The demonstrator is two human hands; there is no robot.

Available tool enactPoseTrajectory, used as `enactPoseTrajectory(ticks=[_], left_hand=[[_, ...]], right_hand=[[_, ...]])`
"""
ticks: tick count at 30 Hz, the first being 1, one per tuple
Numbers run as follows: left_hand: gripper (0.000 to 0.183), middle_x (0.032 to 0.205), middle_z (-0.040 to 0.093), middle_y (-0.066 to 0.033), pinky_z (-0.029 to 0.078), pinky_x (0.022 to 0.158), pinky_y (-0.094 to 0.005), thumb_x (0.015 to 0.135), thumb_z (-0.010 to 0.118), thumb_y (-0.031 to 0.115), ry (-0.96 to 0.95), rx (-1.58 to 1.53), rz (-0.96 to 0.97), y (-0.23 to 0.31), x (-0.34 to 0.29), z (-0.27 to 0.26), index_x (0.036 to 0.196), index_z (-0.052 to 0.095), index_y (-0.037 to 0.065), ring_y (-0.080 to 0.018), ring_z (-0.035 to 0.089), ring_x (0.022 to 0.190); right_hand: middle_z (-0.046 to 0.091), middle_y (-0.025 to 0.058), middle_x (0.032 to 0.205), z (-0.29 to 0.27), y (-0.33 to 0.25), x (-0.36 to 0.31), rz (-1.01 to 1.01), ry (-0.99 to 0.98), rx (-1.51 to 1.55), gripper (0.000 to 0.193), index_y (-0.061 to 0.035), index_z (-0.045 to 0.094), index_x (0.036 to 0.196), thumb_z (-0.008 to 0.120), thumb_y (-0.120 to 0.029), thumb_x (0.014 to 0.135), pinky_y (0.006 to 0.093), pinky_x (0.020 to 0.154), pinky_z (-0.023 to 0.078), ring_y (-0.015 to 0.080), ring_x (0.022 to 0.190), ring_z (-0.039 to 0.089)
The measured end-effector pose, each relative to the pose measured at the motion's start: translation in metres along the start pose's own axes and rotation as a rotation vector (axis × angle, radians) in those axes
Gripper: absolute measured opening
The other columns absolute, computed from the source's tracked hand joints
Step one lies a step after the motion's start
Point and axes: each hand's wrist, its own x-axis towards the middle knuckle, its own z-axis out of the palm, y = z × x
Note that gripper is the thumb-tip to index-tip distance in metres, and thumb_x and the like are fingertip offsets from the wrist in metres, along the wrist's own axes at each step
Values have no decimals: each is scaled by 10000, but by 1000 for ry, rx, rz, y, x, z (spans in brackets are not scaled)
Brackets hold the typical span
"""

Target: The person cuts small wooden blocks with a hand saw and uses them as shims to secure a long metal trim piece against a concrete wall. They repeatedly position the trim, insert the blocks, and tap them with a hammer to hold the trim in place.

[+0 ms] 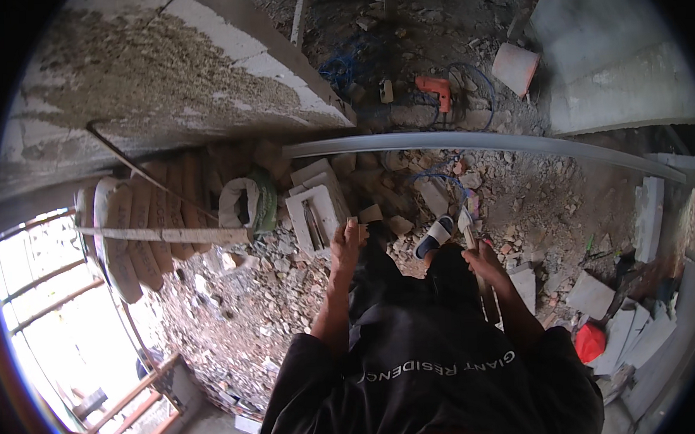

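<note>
My left hand (344, 248) is closed with its thumb up, above the rubble in front of my left knee. A small brown edge shows beside its fingers; I cannot make out what it holds. Next to it stand pale blocks (333, 206), and thin metal tools (314, 225) lie against the nearest one. My right hand (485, 261) is wrapped round the shaft of a wooden-handled tool (466, 221). The tool's pale, narrow end points away from me, close to my sandal (439, 231), and its shaft runs back beside my right leg. The exact kind of tool is unclear.
Several filled sacks (142, 226) lean at the left under a rough wall (163, 78). A long metal bar (437, 141) crosses ahead. Beyond it lie an orange power drill (437, 91) and blue cable. Broken slabs (591, 294) and a red object (589, 342) lie right.
</note>
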Motion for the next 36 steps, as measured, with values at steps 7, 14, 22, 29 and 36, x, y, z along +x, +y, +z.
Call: enactPoseTrajectory(ticks=[7,14,22,29,36], left_hand=[[381,830,638,-91,484,640,-293,899,511,351,-156,232,127,-5,73,-15,1009,584,-6,-168,596,718],[361,750,636,-47,423,551,-276,872,561,341,89,374,87,-74,162,-25,998,602,6,-109,528,605],[353,744,656,-94,472,663,-313,862,570,365,321,569,135,-162,242,-51,872,663,25,-159,616,715],[381,790,660,-47,455,658,-280,875,556,393,258,630,7,-216,288,-76,920,668,32,-110,576,715],[403,887,652,-156,483,721,-343,817,628,377,361,629,140,-309,280,-98,1015,640,27,-261,633,839]], right_hand=[[563,78,670,31,-88,73,-99,-38,44,370,11,518,981,599,-327,854,303,476,470,149,521,572],[592,168,881,95,-27,240,-256,-23,-235,504,36,487,1076,586,-391,829,404,677,483,286,763,587],[570,246,1107,104,44,376,-217,-152,-740,551,6,465,1189,583,-355,791,449,875,435,386,1040,544],[566,229,1125,106,79,495,-326,-237,-894,541,-11,479,1199,635,-302,771,445,891,416,369,1068,534],[510,216,1224,130,95,537,-433,-254,-894,593,-23,442,1259,642,-300,773,415,953,389,339,1147,489]])
